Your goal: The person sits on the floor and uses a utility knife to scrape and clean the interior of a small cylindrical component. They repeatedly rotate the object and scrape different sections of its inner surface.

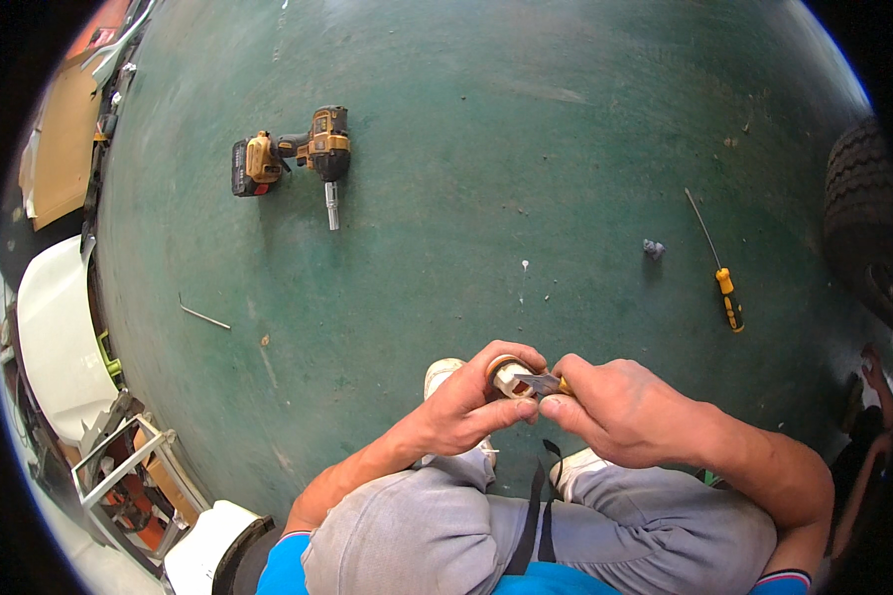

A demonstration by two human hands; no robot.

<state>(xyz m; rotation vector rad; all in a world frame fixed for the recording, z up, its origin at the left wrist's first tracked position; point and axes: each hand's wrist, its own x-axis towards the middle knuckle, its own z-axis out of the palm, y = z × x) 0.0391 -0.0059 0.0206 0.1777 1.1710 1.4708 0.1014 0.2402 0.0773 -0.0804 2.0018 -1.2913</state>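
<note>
My left hand (472,405) grips a small cream-coloured plastic part (507,378), round, with a dark ring and an orange-brown rim at its upper left. A rust-brown patch or opening shows on its face. In my right hand (614,405) is a utility knife (545,383), whose blade lies against the part's right side; only a bit of its yellow handle shows between thumb and fingers. Both hands meet above the floor, just in front of my knees, with their thumbs almost touching. My fingers hide the part's underside and most of the knife handle.
A yellow and black cordless impact driver (320,145) with a socket lies on the green floor (431,223). Around it are a hex key (205,316), a screwdriver (718,268) and a crumpled grey scrap (653,250). A tyre (863,216) and another person's arm (882,401) are at right; white panels (63,335) line the left.
</note>
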